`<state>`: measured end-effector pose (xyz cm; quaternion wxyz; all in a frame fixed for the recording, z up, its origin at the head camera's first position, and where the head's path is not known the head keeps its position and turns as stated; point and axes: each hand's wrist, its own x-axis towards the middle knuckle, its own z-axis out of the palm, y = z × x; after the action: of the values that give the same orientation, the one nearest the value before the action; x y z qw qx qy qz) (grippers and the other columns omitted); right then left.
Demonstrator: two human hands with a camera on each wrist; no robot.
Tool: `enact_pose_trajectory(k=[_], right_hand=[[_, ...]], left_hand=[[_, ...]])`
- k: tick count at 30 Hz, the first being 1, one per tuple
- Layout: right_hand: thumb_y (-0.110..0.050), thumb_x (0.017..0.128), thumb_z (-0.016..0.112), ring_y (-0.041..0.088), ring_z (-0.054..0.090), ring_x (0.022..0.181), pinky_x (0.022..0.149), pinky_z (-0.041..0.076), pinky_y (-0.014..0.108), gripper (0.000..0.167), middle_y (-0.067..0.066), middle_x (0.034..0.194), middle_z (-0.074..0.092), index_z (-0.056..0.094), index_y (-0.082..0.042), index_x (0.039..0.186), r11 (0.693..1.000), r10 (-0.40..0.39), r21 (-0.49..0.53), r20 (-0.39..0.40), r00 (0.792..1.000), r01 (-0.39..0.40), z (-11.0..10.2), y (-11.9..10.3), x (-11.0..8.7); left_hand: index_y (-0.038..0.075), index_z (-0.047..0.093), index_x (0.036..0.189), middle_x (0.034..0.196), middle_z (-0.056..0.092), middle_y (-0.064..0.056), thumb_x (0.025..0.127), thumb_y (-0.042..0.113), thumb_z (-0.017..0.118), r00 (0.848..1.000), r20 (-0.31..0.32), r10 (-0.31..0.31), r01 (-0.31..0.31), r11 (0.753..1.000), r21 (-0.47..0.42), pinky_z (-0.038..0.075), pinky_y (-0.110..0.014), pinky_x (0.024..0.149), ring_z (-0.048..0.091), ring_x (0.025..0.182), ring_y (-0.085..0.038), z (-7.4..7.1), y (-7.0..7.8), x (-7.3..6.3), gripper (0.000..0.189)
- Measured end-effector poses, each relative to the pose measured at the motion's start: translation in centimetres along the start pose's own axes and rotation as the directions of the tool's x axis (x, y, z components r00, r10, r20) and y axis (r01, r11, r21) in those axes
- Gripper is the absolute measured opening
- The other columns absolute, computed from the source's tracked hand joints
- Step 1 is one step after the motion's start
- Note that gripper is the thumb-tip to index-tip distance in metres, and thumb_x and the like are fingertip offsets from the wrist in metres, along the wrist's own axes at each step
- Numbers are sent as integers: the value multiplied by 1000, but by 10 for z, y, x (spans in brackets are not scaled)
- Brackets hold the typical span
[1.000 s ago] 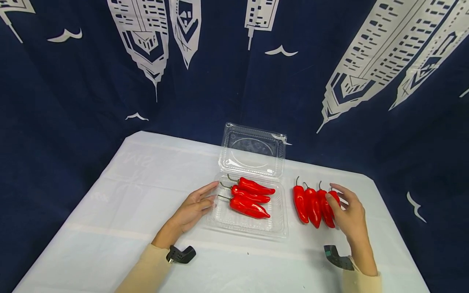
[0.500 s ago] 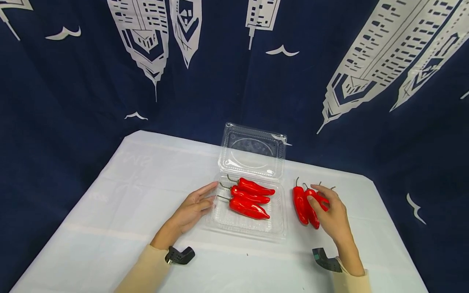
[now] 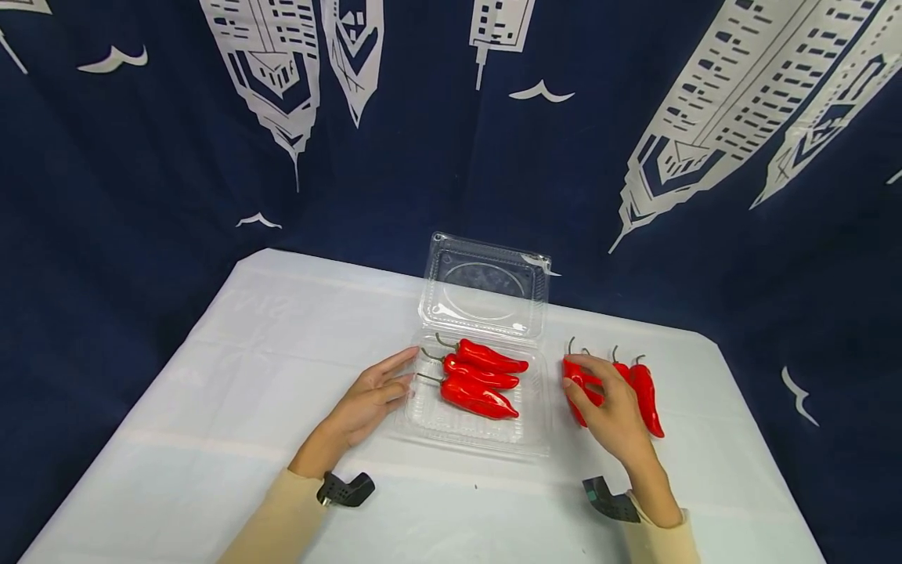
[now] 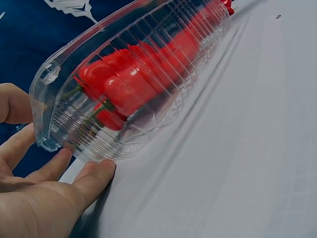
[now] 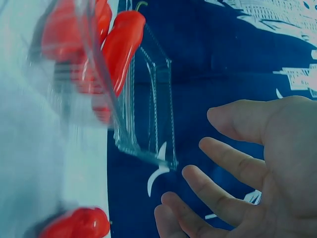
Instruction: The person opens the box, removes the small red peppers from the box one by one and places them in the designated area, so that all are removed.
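A clear plastic clamshell container (image 3: 530, 439) stands with its lid (image 3: 486, 290) raised at the back. Inside its base lie three red chili peppers (image 3: 482, 398) with green stems, side by side. My left hand (image 3: 368, 403) is at the container's left end; in the left wrist view its fingertips (image 4: 104, 168) touch the ribbed wall. To the right, several loose red peppers (image 3: 647, 399) form a row on the table. Over the left ones hovers my right hand (image 3: 611, 411), partly hiding them. The right wrist view shows its fingers spread and holding nothing.
A white-covered table (image 3: 268, 352) carries everything. Behind it hangs a dark blue cloth (image 3: 423, 180) with white building and bird prints. Each wrist wears a black device, the left one (image 3: 347, 489) beside a beige sleeve.
My right hand has moved left along the row, from the rightmost loose pepper to the left ones, uncovering the right ones. The left hand and the container have stayed put.
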<state>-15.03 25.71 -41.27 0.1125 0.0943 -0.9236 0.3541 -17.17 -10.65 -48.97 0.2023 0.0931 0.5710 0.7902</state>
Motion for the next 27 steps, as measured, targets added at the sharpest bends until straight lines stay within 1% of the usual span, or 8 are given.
enact_pose_trajectory(k=[3, 9, 12, 18, 22, 24, 27], right_hand=[[-8, 91, 71, 40, 57, 121, 91, 55, 56, 42, 18, 134, 59, 62, -6, 132, 1000, -20, 9, 22, 1000, 20, 3, -4, 2], [-10, 91, 72, 38, 57, 123, 93, 55, 56, 41, 16, 135, 60, 63, -7, 131, 997, -75, -7, 63, 995, 76, 11, -13, 6], [-10, 90, 73, 36, 59, 120, 91, 56, 56, 41, 14, 133, 61, 64, -7, 130, 994, -111, -7, 86, 990, 112, 14, -19, 7], [-10, 88, 74, 37, 61, 116, 85, 59, 50, 42, 11, 131, 62, 64, -9, 129, 987, -159, 15, 149, 976, 159, 19, -28, 7], [-7, 88, 73, 37, 61, 117, 85, 60, 48, 43, 11, 130, 63, 63, -7, 130, 979, -202, 69, 203, 958, 191, 25, -29, 10], [-5, 88, 73, 37, 62, 117, 86, 60, 46, 43, 12, 130, 64, 63, -6, 130, 971, -227, 132, 242, 943, 199, 29, -28, 13], [-3, 89, 72, 37, 62, 117, 87, 60, 41, 41, 14, 130, 64, 63, -3, 129, 955, -251, 229, 298, 921, 186, 35, -25, 16]], left_hand=[[13, 30, 158, 167, 16, -7, 96, -5, 46, 1000, -7, -4, 4, 1000, -3, 22, -51, 123, 17, 153, -35, 0, 1, -1, 67], [10, 26, 159, 167, 13, -11, 96, -5, 46, 1000, 14, 11, -11, 1000, 8, 20, -52, 123, 14, 153, -38, -1, 1, -2, 68], [10, 26, 159, 168, 13, -12, 95, -6, 46, 1000, 17, 16, -16, 1000, 6, 19, -53, 123, 14, 153, -38, -2, 1, -2, 68], [10, 27, 159, 167, 14, -11, 95, -6, 46, 1000, 18, 17, -17, 1000, -1, 19, -53, 123, 14, 153, -38, -2, -1, -1, 69], [10, 27, 159, 167, 16, -11, 95, -5, 47, 1000, 16, 12, -12, 1000, -2, 20, -53, 123, 15, 153, -37, -1, -1, 0, 69], [10, 27, 159, 167, 16, -11, 94, -5, 47, 1000, 13, 12, -12, 1000, -3, 20, -53, 123, 16, 153, -37, 0, -1, 0, 69], [10, 28, 158, 167, 17, -11, 94, -6, 47, 1000, 9, 11, -11, 1000, -4, 20, -53, 123, 16, 153, -37, 0, -2, 1, 69]])
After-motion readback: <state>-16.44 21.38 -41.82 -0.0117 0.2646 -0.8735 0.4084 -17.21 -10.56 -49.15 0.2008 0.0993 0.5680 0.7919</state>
